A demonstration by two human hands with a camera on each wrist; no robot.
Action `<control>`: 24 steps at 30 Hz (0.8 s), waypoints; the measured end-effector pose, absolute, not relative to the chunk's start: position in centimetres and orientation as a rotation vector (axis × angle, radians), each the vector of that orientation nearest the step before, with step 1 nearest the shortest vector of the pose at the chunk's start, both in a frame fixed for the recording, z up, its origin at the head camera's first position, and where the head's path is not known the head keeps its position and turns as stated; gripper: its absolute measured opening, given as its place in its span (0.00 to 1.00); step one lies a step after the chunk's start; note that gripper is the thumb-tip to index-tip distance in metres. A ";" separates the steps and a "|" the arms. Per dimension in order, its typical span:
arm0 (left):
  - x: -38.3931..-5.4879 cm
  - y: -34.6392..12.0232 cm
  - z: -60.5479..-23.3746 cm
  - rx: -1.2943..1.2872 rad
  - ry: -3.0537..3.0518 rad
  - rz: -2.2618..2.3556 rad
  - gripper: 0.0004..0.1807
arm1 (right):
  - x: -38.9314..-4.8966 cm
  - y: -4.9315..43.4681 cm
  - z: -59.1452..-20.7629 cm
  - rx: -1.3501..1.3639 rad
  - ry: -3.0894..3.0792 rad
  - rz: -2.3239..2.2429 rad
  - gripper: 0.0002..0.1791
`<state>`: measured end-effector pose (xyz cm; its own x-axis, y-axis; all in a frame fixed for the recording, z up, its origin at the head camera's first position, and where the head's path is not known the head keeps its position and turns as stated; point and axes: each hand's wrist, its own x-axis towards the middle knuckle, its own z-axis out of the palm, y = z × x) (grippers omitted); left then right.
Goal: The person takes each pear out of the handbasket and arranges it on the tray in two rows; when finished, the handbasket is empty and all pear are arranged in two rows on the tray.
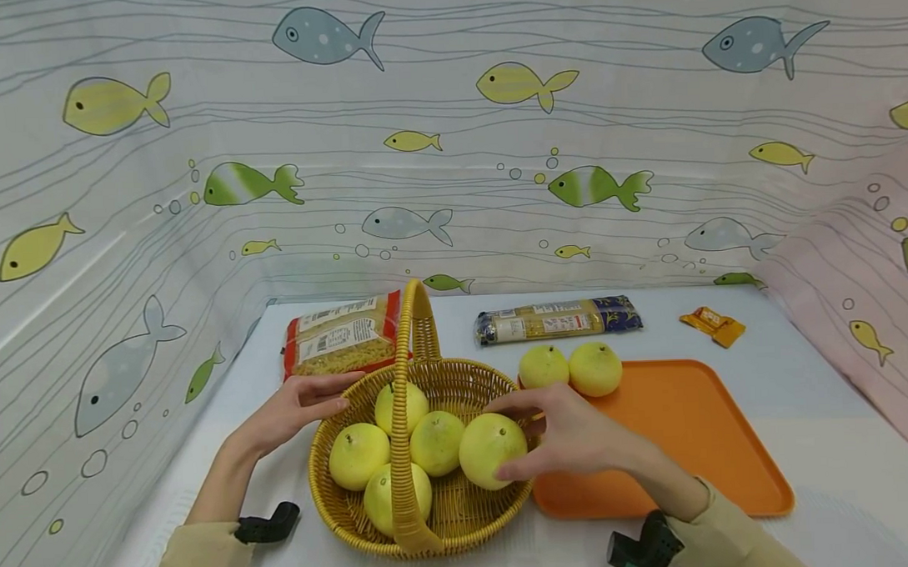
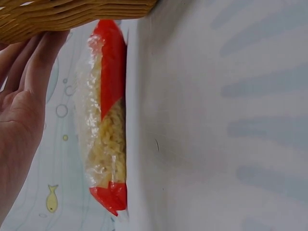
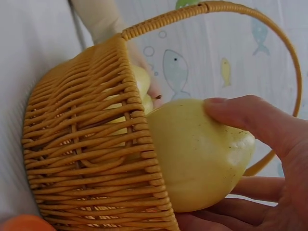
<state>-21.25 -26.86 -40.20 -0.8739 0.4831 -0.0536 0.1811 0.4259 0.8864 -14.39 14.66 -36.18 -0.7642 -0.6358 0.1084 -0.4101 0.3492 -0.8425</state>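
Note:
A round yellow pear (image 1: 493,451) is in my right hand (image 1: 579,433), gripped between the thumb and the fingers at the right side of a wicker basket (image 1: 472,375). In the right wrist view the pear (image 3: 197,154) stands partly above the basket's rim, my thumb on its top and the fingers beneath. Several other pears (image 1: 358,456) lie inside, on both sides of the tall arched handle (image 1: 402,402). My left hand (image 1: 308,401) rests against the basket's left rim with fingers extended; the left wrist view shows it along the wicker side (image 2: 72,17).
Right of the basket lies an orange tray (image 1: 684,426), with two pears (image 1: 595,369) at its back left corner. Behind stand a red-ended pasta bag (image 1: 343,333) and a long spaghetti pack (image 1: 556,320). Small orange packets (image 1: 713,326) lie at the back right.

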 end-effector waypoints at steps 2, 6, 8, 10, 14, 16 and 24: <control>-21.3 -26.9 -40.2 0.582 2.385 1.425 0.27 | -14.5 14.9 -36.1 -0.932 2.378 -1.378 0.30; -21.3 -26.8 -40.3 0.587 2.370 1.440 0.27 | -14.6 15.3 -35.8 -0.915 2.368 -1.385 0.30; -21.3 -26.8 -40.3 0.590 2.358 1.453 0.26 | -14.6 15.6 -35.7 -0.919 2.374 -1.383 0.31; -21.4 -26.9 -40.3 0.600 2.347 1.462 0.26 | -14.6 15.9 -35.5 -0.921 2.396 -1.368 0.31; -21.4 -26.8 -40.3 0.614 2.340 1.468 0.26 | -14.6 16.5 -35.1 -0.926 2.427 -1.361 0.31; -21.4 -26.8 -40.3 0.609 2.343 1.461 0.26 | -14.7 16.8 -34.9 -0.934 2.427 -1.379 0.31; -21.4 -26.7 -40.2 0.598 2.331 1.453 0.25 | -15.1 18.4 -34.2 -0.937 2.447 -1.454 0.30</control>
<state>-21.39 -26.74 -40.16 -0.8577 0.5112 -0.0556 0.1752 0.3922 0.9031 -15.15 18.39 -34.23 -0.7948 -0.5784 0.1839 -0.4381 0.3370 -0.8334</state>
